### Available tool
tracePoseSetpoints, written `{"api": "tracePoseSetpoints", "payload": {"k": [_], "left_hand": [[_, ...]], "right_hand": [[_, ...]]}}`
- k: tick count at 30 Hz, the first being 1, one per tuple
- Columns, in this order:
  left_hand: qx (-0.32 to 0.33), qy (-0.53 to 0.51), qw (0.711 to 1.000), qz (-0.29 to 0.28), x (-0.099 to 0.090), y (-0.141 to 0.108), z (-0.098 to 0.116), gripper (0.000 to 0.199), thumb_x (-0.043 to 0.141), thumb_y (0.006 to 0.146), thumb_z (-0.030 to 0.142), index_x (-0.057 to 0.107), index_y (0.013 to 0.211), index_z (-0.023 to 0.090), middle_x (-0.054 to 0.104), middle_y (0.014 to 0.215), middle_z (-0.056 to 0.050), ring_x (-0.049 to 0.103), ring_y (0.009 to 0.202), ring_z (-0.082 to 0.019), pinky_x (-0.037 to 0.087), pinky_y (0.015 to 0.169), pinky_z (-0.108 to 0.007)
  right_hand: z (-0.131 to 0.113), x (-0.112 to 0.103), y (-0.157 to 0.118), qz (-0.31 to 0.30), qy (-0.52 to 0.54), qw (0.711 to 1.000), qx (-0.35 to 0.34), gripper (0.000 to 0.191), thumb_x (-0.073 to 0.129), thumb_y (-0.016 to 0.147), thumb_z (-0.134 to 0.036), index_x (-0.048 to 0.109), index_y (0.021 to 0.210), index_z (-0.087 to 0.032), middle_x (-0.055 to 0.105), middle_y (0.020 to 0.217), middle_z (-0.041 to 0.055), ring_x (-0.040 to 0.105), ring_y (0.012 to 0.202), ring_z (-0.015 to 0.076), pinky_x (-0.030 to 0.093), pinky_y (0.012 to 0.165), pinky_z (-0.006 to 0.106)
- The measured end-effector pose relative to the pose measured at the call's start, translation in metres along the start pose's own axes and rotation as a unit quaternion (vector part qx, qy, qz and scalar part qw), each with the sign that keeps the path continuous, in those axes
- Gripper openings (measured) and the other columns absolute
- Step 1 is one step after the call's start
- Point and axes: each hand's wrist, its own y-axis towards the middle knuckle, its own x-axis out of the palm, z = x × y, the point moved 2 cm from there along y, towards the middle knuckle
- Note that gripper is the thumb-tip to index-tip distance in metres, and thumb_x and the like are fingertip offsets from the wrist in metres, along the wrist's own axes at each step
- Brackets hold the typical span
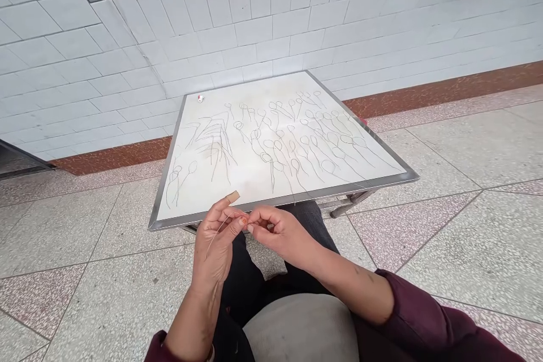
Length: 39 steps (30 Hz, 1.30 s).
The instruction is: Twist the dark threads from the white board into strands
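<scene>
My left hand (219,230) and my right hand (283,233) meet in front of the table's near edge, fingertips touching. Between thumb and fingertips, both pinch one thin wire (218,233), whose pale length runs down across my left palm. Its pinched end is too small to make out. A tan bandage-like wrap (233,197) covers one raised fingertip of the left hand. Beyond my hands lies a white tabletop (250,181) with a grey metal rim. Across it are spread many thin dark wires, several with a round loop at one end, such as the looped wire (193,167) at left.
Unlooped bent wires (215,141) lie in a loose bunch on the table's left half. A small white and red object (201,99) sits at the far left corner. The table stands against a white tiled wall (254,28); my dark-trousered legs (311,226) reach under its near edge.
</scene>
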Motion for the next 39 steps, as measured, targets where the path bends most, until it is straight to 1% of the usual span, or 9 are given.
{"api": "tracePoseSetpoints", "payload": {"k": [4, 9, 13, 18, 27, 29, 32, 37, 39], "left_hand": [[0.024, -0.022, 0.998, 0.05, 0.004, -0.002, 0.002, 0.039, 0.081, 0.073, 0.019, 0.072, 0.11, 0.024, 0.063, 0.075, 0.004, 0.061, 0.076, -0.008, 0.048, 0.081, -0.02], [0.056, 0.003, 0.992, 0.112, 0.009, -0.008, 0.006, 0.041, 0.081, 0.073, 0.019, 0.072, 0.112, 0.025, 0.064, 0.076, 0.004, 0.061, 0.077, -0.008, 0.049, 0.083, -0.021], [0.07, 0.037, 0.986, 0.145, 0.012, -0.014, 0.01, 0.039, 0.081, 0.074, 0.021, 0.072, 0.112, 0.026, 0.064, 0.077, 0.005, 0.059, 0.074, -0.007, 0.049, 0.082, -0.02], [0.065, 0.038, 0.984, 0.16, 0.014, -0.015, 0.012, 0.037, 0.08, 0.075, 0.023, 0.071, 0.111, 0.026, 0.063, 0.074, 0.006, 0.058, 0.074, -0.007, 0.048, 0.083, -0.02], [0.06, 0.03, 0.982, 0.179, 0.016, -0.017, 0.007, 0.039, 0.08, 0.073, 0.023, 0.071, 0.111, 0.025, 0.061, 0.076, 0.004, 0.057, 0.074, -0.008, 0.048, 0.08, -0.022], [0.061, 0.02, 0.98, 0.187, 0.016, -0.018, 0.007, 0.038, 0.08, 0.072, 0.023, 0.071, 0.109, 0.024, 0.061, 0.076, 0.004, 0.056, 0.073, -0.008, 0.047, 0.078, -0.021], [0.055, -0.003, 0.98, 0.192, 0.017, -0.017, 0.008, 0.037, 0.081, 0.07, 0.021, 0.072, 0.106, 0.022, 0.059, 0.073, 0.005, 0.055, 0.071, -0.008, 0.047, 0.077, -0.021], [0.041, -0.059, 0.979, 0.192, 0.016, -0.015, 0.009, 0.041, 0.082, 0.067, 0.017, 0.071, 0.107, 0.022, 0.057, 0.067, 0.007, 0.056, 0.068, -0.008, 0.047, 0.078, -0.022], [0.037, -0.077, 0.977, 0.196, 0.015, -0.015, 0.008, 0.043, 0.082, 0.066, 0.017, 0.071, 0.108, 0.021, 0.058, 0.066, 0.007, 0.057, 0.067, -0.008, 0.047, 0.077, -0.022]], "right_hand": [[0.0, 0.002, 0.0, -0.001, 0.008, 1.0, -0.007, 0.01, 0.059, 0.083, -0.028, 0.062, 0.078, -0.02, 0.053, 0.069, -0.0032, 0.041, 0.059, 0.0106, 0.034, 0.056, 0.024], [-0.002, 0.003, -0.004, 0.053, -0.097, 0.989, -0.103, 0.004, 0.06, 0.084, -0.022, 0.064, 0.085, -0.021, 0.057, 0.073, -0.0019, 0.049, 0.063, 0.0115, 0.039, 0.058, 0.024], [-0.007, 0.004, -0.006, 0.1, -0.198, 0.96, -0.169, 0.005, 0.061, 0.085, -0.019, 0.064, 0.089, -0.022, 0.061, 0.077, -0.0003, 0.056, 0.071, 0.0136, 0.044, 0.064, 0.025], [-0.011, 0.006, -0.005, 0.142, -0.297, 0.917, -0.226, 0.008, 0.059, 0.085, -0.015, 0.062, 0.083, -0.021, 0.063, 0.074, 0.0001, 0.058, 0.072, 0.0149, 0.042, 0.061, 0.024], [-0.014, 0.01, -0.003, 0.195, -0.367, 0.856, -0.307, 0.016, 0.055, 0.087, -0.013, 0.06, 0.074, -0.02, 0.058, 0.065, -0.0005, 0.053, 0.063, 0.0131, 0.039, 0.054, 0.023], [-0.013, 0.01, -0.003, 0.188, -0.395, 0.833, -0.339, 0.022, 0.051, 0.089, -0.01, 0.06, 0.072, -0.021, 0.057, 0.062, -0.0003, 0.049, 0.062, 0.0135, 0.039, 0.055, 0.024], [-0.008, 0.008, -0.003, 0.134, -0.426, 0.809, -0.383, 0.026, 0.045, 0.092, -0.008, 0.062, 0.077, -0.021, 0.058, 0.064, 0.001, 0.045, 0.061, 0.0151, 0.04, 0.058, 0.028], [0.007, 0.007, -0.004, 0.037, -0.429, 0.804, -0.41, 0.028, 0.041, 0.097, -0.01, 0.065, 0.105, -0.02, 0.06, 0.072, 0.0038, 0.047, 0.067, 0.018, 0.042, 0.063, 0.033], [0.009, 0.009, -0.005, 0.025, -0.424, 0.802, -0.421, 0.028, 0.04, 0.097, -0.011, 0.065, 0.106, -0.019, 0.059, 0.073, 0.0045, 0.047, 0.068, 0.0183, 0.042, 0.064, 0.034]]}}
